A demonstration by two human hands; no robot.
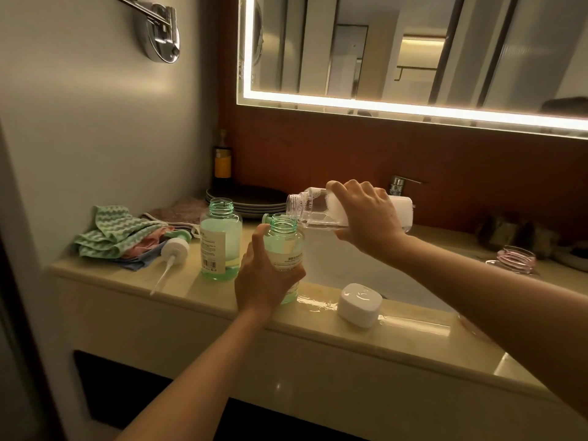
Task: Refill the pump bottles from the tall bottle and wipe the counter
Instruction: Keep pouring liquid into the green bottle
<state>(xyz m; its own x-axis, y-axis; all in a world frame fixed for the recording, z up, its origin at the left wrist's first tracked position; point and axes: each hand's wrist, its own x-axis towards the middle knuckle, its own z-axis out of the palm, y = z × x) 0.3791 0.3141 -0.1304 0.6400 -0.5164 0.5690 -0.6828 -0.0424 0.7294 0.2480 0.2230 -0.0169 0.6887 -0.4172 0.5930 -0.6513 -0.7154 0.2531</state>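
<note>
My right hand grips a clear tall bottle, tipped almost flat with its open mouth over the neck of a green pump bottle. My left hand is wrapped around that green bottle's lower half, holding it upright at the counter's front edge. A second green pump bottle, uncapped, stands just to the left. A white pump head with its long tube lies on the counter beside it. A white square cap rests on the front edge, with wet patches around it.
Folded cloths in green, pink and blue are piled at the left end. Dark stacked plates and a dark bottle stand in the back corner. The sink basin and tap lie behind my arms. A pink glass jar sits right.
</note>
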